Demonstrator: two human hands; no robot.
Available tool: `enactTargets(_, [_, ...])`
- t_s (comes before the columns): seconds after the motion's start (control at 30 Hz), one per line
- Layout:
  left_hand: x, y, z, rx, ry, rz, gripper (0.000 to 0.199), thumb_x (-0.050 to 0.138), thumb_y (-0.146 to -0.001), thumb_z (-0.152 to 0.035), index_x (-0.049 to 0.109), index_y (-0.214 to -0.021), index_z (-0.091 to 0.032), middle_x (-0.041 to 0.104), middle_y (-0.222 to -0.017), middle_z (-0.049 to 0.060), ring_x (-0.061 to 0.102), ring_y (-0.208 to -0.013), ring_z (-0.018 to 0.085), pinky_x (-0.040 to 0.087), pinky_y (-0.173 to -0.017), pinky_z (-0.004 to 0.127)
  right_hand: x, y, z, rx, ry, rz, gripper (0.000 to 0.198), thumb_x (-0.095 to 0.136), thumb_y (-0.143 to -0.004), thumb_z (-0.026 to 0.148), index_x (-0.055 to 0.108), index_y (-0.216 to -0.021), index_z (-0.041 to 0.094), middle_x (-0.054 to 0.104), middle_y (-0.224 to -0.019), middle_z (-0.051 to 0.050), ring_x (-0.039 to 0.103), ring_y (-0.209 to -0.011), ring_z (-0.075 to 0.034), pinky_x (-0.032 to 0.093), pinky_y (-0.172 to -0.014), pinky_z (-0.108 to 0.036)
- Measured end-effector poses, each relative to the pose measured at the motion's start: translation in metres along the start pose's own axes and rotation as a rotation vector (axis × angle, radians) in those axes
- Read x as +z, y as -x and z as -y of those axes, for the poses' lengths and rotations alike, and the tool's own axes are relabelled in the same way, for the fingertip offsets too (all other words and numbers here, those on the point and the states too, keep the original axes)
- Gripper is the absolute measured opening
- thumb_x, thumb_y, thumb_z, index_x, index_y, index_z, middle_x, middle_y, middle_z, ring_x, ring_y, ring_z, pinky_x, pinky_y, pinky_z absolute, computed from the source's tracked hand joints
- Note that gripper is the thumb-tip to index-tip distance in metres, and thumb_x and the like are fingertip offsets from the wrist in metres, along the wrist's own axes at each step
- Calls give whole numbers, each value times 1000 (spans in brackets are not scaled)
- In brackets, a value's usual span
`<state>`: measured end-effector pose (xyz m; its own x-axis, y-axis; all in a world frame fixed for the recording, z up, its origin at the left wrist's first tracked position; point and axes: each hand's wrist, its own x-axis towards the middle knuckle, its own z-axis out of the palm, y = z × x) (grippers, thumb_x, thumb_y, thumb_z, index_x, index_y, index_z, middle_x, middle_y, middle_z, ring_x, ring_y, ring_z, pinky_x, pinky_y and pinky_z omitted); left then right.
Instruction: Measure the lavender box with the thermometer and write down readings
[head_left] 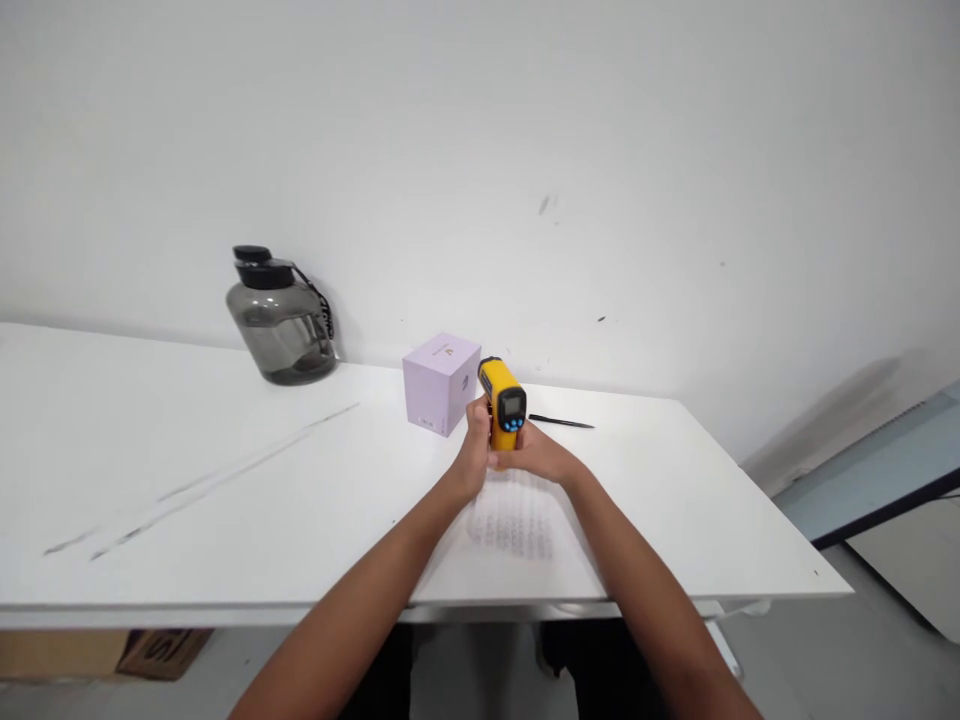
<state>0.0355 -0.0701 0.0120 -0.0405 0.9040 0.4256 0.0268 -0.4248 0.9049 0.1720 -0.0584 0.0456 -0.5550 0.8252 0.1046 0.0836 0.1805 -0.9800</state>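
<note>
Clasping the yellow thermometer gun (pixel 501 383) by its handle, fingers of the left hand (pixel 473 447) and right hand (pixel 537 452) lie equally near, just right of the lilac box (pixel 428 390); the barrel's long axis runs forward beside that box.

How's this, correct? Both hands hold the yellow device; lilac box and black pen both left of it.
Wrong side for the black pen: the head view shows it right of the yellow device. The left hand and right hand do hold the device, with the lilac box on its left.
</note>
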Motion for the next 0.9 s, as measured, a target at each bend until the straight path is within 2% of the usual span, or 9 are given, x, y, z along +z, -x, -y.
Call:
enactTargets(0.1, [-11,-2,0,244,-338,31,87,10,-87,-83,64,-119,-23,52,-126,16,46,-127,31,35,-114,53,16,-2,-10,-36,-124,-216,42,86,-63,37,60,-91,21,62,-84,2,60,-80,-16,50,-76,-31])
enactTargets(0.2, [-25,-13,8,408,-603,-141,85,17,-89,-81,62,-127,-20,50,-130,20,42,-132,36,24,-117,60,22,3,-19,-8,-217,-382,35,77,-69,36,55,-92,22,60,-74,5,58,-64,-13,49,-65,-29])
enactTargets(0.27, [-34,-22,16,325,-674,-356,74,38,-91,-72,50,-139,-17,45,-138,22,36,-139,37,23,-118,60,24,5,-23,4,-281,-465,35,73,-72,37,51,-96,23,56,-65,8,52,-52,-11,46,-56,-27])
enactTargets(0.3, [-38,-27,21,252,-693,-446,79,53,-87,-67,41,-146,-16,40,-145,24,32,-143,38,22,-118,60,24,5,-25,0,-298,-488,37,72,-72,39,50,-97,23,54,-62,9,50,-49,-11,45,-53,-26])
enactTargets(0.4, [-49,-40,33,-38,-693,-549,116,79,-66,-54,17,-153,-11,26,-157,30,22,-150,44,18,-119,64,23,3,-28,-16,-316,-502,40,74,-73,45,51,-97,22,53,-58,10,48,-46,-10,43,-49,-25])
enactTargets(0.47, [-54,-45,37,-259,-660,-519,120,84,-59,-51,18,-151,-9,34,-152,33,31,-146,47,23,-118,65,23,2,-30,-10,-325,-481,44,76,-73,48,52,-99,22,53,-57,9,48,-45,-10,42,-49,-25])
enactTargets(0.53, [-58,-47,38,-356,-648,-497,111,84,-58,-54,28,-145,-14,45,-146,29,43,-140,46,29,-115,64,24,2,-32,-7,-332,-453,46,77,-72,48,53,-101,21,54,-56,9,48,-45,-10,43,-49,-25])
enactTargets(0.7, [-58,-43,38,-385,-547,-433,84,79,-60,-67,43,-125,-25,59,-133,18,60,-124,38,44,-105,56,25,3,-31,0,-337,-381,44,80,-71,45,55,-99,21,54,-55,9,49,-45,-10,43,-49,-25])
enactTargets(0.9, [-55,-42,50,-274,-237,-247,69,81,-67,-54,52,-121,-21,65,-123,14,66,-111,28,53,-94,44,25,2,-31,2,-360,-339,43,80,-70,41,56,-98,21,55,-54,9,49,-43,-10,43,-47,-25])
